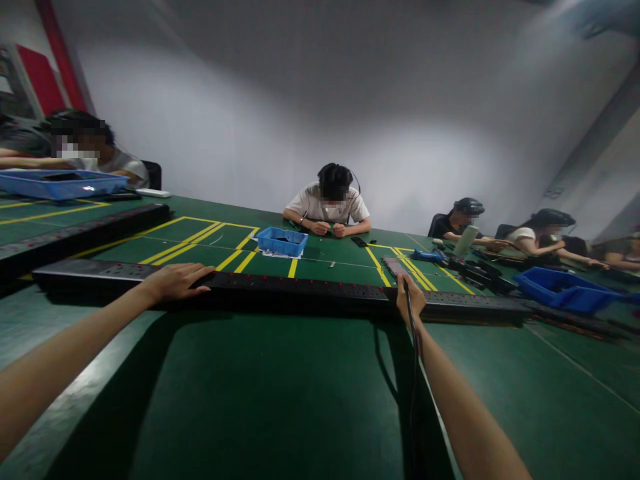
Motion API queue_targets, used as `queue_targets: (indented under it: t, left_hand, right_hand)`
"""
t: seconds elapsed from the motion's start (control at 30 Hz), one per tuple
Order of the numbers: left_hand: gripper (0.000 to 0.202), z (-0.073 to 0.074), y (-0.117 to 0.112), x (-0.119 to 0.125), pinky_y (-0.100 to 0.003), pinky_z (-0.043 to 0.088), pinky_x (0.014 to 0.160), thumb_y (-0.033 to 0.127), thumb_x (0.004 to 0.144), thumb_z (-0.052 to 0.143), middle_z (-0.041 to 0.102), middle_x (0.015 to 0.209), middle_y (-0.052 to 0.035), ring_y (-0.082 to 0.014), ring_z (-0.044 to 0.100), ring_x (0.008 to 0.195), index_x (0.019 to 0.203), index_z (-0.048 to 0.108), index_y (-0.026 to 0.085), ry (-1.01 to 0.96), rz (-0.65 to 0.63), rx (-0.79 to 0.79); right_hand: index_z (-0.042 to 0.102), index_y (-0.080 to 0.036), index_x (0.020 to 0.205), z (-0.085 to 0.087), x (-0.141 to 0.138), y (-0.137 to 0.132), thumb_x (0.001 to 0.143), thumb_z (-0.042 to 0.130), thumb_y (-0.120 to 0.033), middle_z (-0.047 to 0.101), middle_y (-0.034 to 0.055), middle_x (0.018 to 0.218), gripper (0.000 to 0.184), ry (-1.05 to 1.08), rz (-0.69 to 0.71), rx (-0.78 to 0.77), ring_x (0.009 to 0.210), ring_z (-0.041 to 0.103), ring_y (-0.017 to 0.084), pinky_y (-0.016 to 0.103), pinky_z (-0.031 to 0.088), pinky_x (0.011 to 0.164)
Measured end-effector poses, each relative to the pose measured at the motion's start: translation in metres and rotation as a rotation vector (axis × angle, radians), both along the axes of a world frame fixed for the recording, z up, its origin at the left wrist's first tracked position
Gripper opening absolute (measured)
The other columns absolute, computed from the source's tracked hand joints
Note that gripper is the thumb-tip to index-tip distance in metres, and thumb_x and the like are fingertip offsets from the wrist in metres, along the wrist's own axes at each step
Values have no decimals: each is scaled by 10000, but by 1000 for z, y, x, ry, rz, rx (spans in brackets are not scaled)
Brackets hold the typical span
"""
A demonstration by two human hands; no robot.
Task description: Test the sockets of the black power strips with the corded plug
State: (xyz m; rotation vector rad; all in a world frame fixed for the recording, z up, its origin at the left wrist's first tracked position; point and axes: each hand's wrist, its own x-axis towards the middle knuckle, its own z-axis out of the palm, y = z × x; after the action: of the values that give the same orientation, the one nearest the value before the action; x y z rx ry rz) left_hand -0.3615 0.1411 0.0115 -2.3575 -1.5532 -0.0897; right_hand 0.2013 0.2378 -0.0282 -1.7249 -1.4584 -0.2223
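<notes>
Left fingers [199,272] atop black power strip [300,291]

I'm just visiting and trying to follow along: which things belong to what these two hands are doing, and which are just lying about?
Seemingly in use:
- long black power strip, under the left hand
- dark cable, at the right hand

Apparently just lying about:
- middle blue bin
- right-hand blue bin

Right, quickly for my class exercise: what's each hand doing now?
Left hand: open, resting on the long black power strip.
Right hand: curled, black cable running along it; its exact grip cannot be told.
</notes>
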Motion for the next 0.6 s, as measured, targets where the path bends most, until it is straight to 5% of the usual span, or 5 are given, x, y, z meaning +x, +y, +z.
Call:
queue_targets:
  t: [0.4, 0.5, 0.6]
  left_hand:
    - [554, 9, 51, 15, -337, 379, 842, 457, 870, 158, 581, 1057, -90, -212, 526, 984, 1108, 514, 105, 15, 25, 124]
    - [564, 16, 51, 19, -391, 353, 886, 486, 863, 164, 556, 1115, -95, -231, 481, 1059, 1115, 501, 111, 3, 30, 171]
    - [523, 26, 28, 13, -435, 350, 904, 521, 851, 237, 542, 1142, -72, -229, 468, 1086, 1133, 490, 161, -61, 6, 204]
  right_hand:
    - [515, -177, 1096, -7, -5, 25, 862, 470, -335, 538, 61, 1103, 286, -114, -17, 58, 918, 548, 155, 363, 467, 786]
    - [517, -183, 1094, -8, -6, 27, 865, 465, -333, 533, 62, 1114, 278, -147, -22, 63, 926, 545, 154, 364, 464, 795]
    - [524, -193, 1085, -10, 1, 21, 869, 457, -335, 532, 62, 1120, 267, -185, -25, 63, 927, 542, 150, 359, 462, 800]
